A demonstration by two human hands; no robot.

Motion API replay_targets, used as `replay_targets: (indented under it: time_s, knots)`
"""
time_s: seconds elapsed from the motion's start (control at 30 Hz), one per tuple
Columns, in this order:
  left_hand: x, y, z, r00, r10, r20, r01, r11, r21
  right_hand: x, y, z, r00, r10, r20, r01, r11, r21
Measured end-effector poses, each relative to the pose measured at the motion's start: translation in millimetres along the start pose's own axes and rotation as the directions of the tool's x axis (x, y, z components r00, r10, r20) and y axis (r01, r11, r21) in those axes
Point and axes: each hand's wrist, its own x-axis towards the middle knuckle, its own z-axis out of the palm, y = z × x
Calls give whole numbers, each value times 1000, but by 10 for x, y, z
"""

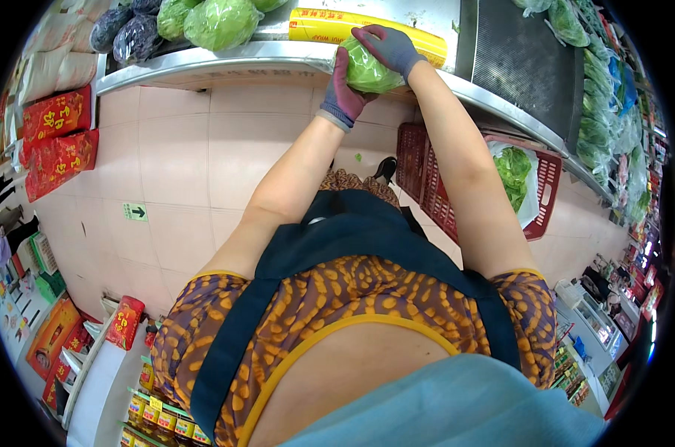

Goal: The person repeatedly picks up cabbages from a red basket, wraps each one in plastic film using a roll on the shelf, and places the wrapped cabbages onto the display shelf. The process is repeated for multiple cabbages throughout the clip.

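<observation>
Both my hands, in grey and purple work gloves, hold a round head of green lettuce or cabbage [365, 70] at the edge of the metal counter. My left hand [346, 89] cups it from the left and below. My right hand [390, 50] lies over its upper right side with the fingers on top. Clear plastic film shows on the head and at its left. Just behind it lies a yellow roll of plastic wrap [322, 27], partly hidden by my right hand and the head.
Film-wrapped green heads [220, 23] and dark purple wrapped vegetables [138, 39] sit at the counter's left. A black mat [524, 67] covers its right part, with bagged greens [597, 117] beyond. Below stands a red plastic basket [545, 193] holding loose leaves [513, 176] in a white bag.
</observation>
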Motion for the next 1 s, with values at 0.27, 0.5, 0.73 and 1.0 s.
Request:
replay_targets:
  time_s: [0.27, 0.5, 0.73, 1.0]
  knots:
    - [-869, -403, -520, 956, -266, -127, 260, 964, -61, -1015, 228, 809, 994, -107, -19, 101, 971, -218]
    - [-443, -367, -846, 907, -416, -74, 409, 908, -85, -269, 585, 1152, 938, 46, 343, -60, 998, 29]
    - [-843, -333, -1304, 860, -488, -147, 510, 816, 272, -633, 732, 1845, 702, 47, 711, -504, 738, 449]
    - [-1784, 326, -2053, 540, -139, -830, 660, 682, 315, -723, -235, 2290, 418, -281, 864, -752, 426, 502]
